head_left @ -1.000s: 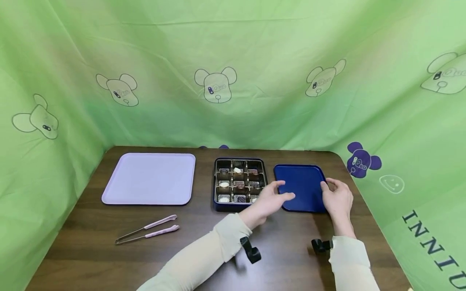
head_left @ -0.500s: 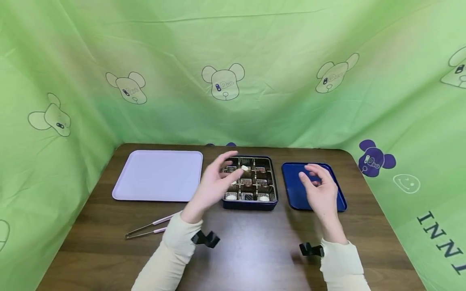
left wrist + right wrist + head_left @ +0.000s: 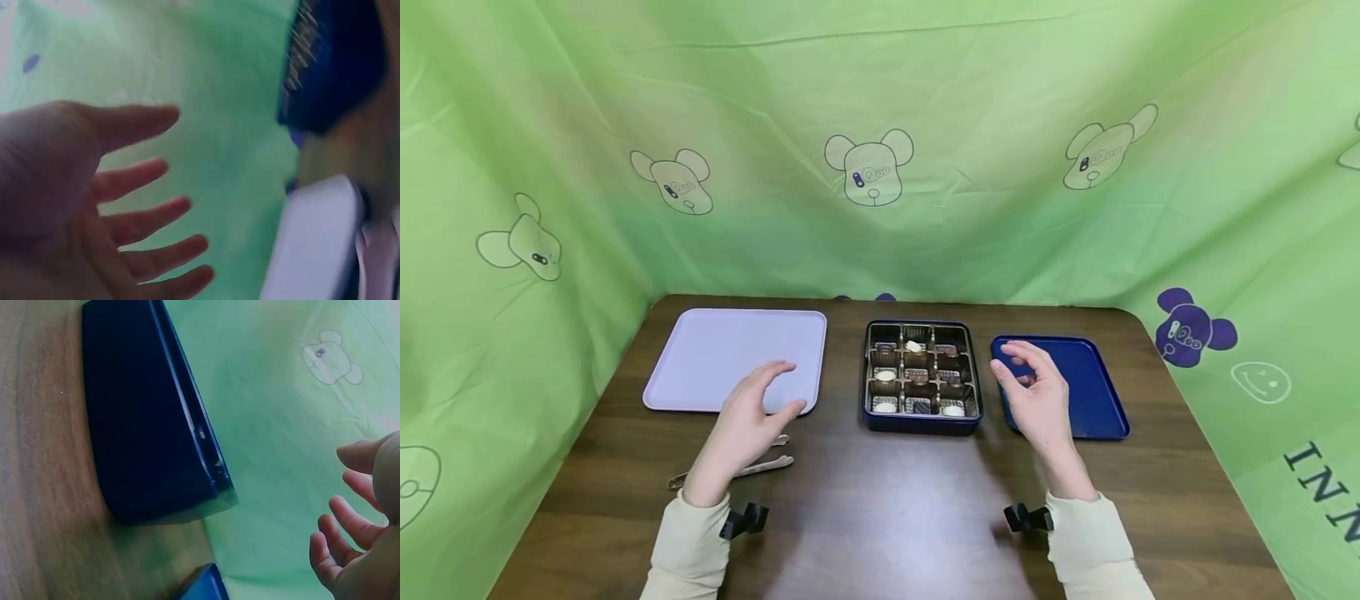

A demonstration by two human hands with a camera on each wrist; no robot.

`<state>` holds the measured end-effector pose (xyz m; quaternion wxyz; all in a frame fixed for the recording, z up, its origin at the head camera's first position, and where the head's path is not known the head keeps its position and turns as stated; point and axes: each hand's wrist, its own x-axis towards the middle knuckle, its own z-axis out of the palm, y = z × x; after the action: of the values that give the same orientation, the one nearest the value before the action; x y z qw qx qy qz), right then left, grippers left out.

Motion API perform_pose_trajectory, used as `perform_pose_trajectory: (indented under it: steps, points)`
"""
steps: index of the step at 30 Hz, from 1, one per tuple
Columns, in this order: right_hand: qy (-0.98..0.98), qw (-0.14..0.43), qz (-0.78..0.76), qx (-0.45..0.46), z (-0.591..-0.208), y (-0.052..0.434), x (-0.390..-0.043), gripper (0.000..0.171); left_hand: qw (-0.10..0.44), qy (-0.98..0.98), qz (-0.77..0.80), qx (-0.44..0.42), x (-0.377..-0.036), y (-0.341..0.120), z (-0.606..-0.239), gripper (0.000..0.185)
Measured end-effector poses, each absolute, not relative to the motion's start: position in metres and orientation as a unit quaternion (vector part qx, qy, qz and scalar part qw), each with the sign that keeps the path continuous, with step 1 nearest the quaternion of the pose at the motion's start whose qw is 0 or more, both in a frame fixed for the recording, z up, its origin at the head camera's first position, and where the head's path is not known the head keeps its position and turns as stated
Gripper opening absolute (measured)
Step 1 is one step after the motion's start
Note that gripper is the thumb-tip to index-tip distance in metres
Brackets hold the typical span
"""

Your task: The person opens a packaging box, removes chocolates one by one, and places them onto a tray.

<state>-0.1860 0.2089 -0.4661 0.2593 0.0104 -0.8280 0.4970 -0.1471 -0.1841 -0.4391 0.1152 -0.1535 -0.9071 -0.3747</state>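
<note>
1. Left hand (image 3: pixel 748 425) spread wide, holding nothing, hovering just above pink tongs (image 3: pixel 733 472) near lilac tray (image 3: pixel 700 358).
2. Best to drop straight down, pinch tongs mid-handle.
3. Right hand (image 3: pixel 1037 400) relaxed, empty, over near-left corner of blue lid (image 3: pixel 1090 387).
4. Chocolate box (image 3: pixel 922 380) centre, betw. tray and lid; nothing blocking tongs.

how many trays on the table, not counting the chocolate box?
2. The lilac tray lies at the left, its near edge partly behind the left hand. The dark blue tray lies right of the chocolate box, partly behind the right hand. None looks hidden.
</note>
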Motion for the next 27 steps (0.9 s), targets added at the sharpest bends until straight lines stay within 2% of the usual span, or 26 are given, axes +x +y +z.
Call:
perform_pose_trajectory:
  steps: [6,12,16,21,27]
  points:
    - [-0.838,0.234,0.494,0.014,-0.471,0.203,-0.192,0.031,0.063,-0.944,-0.296,-0.134,-0.127,-0.216,-0.470,0.056]
    - [-0.853,0.169,0.493,-0.021,-0.480,0.202,-0.196,0.048,0.035,-0.958,-0.268,-0.101,-0.108,-0.240,-0.497,0.074]
    - [-0.860,0.124,0.494,-0.034,-0.488,0.202,-0.198,0.053,0.013,-0.964,-0.256,-0.073,-0.100,-0.254,-0.503,0.081]
    - [-0.822,0.091,0.559,-0.049,-0.498,0.200,-0.203,0.054,-0.001,-0.972,-0.228,-0.061,-0.096,-0.264,-0.504,0.071]
    - [-0.767,0.055,0.635,-0.079,-0.507,0.191,-0.212,0.055,-0.012,-0.975,-0.215,-0.056,-0.098,-0.266,-0.504,0.050]
